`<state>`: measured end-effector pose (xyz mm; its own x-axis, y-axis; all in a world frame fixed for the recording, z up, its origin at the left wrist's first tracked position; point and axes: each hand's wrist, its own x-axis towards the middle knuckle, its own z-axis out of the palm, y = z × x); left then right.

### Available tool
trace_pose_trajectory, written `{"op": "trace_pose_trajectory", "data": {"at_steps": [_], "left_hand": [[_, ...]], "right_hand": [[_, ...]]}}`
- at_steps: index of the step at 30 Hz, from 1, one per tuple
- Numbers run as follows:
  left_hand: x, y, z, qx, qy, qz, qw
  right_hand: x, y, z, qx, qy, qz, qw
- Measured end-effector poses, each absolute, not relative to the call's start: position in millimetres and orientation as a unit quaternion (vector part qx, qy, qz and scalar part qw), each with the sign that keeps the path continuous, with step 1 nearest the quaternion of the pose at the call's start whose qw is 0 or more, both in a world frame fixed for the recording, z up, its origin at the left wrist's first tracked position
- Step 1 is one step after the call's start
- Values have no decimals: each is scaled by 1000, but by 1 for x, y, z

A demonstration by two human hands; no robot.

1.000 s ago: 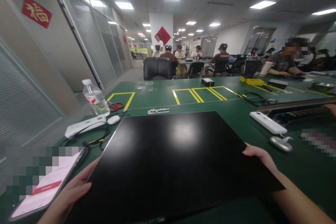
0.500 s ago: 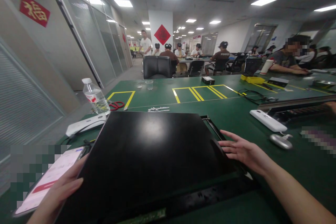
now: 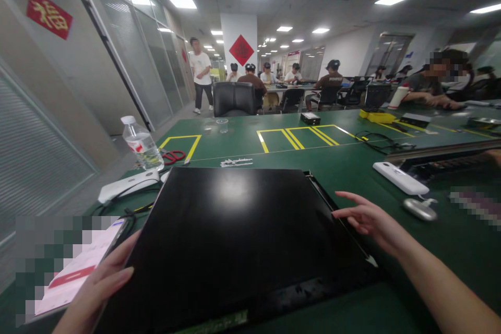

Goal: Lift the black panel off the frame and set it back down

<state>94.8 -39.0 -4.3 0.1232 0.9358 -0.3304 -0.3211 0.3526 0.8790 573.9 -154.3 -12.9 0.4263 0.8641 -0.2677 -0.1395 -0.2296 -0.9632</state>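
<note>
A flat black screen panel (image 3: 235,235), glossy with a ceiling light mirrored in it, lies in front of me. My left hand (image 3: 111,271) holds its left edge, thumb on the top side and fingers around the side. Beneath the panel, a dark frame (image 3: 321,191) shows along the right edge. My right hand (image 3: 371,222) is beside that edge with its fingers apart, the index fingertip at or just over the rim; I cannot tell whether it touches. A strip of green circuit board (image 3: 230,319) shows at the panel's near edge.
On the green table (image 3: 230,141) are a water bottle (image 3: 141,143), red-handled scissors (image 3: 172,156), small white pieces (image 3: 236,162) and a plastic cup (image 3: 222,126). A white power bank (image 3: 400,178) lies right. A pink-screened device (image 3: 74,276) is by my left hand. A co-worker (image 3: 438,83) sits far right.
The panel has slid right, covering more of the frame, and my left hand has moved with it. My right hand has shifted slightly right. A person in the background has walked closer.
</note>
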Motion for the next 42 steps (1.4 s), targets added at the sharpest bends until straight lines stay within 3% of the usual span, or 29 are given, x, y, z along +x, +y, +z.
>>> {"op": "trace_pose_trajectory", "data": {"at_steps": [14, 42], "left_hand": [[109, -48, -1, 352, 461, 459, 673], [111, -50, -4, 374, 471, 458, 655]], "right_hand": [[582, -149, -25, -682, -280, 390, 552], [577, -148, -24, -695, -277, 372, 550]]}}
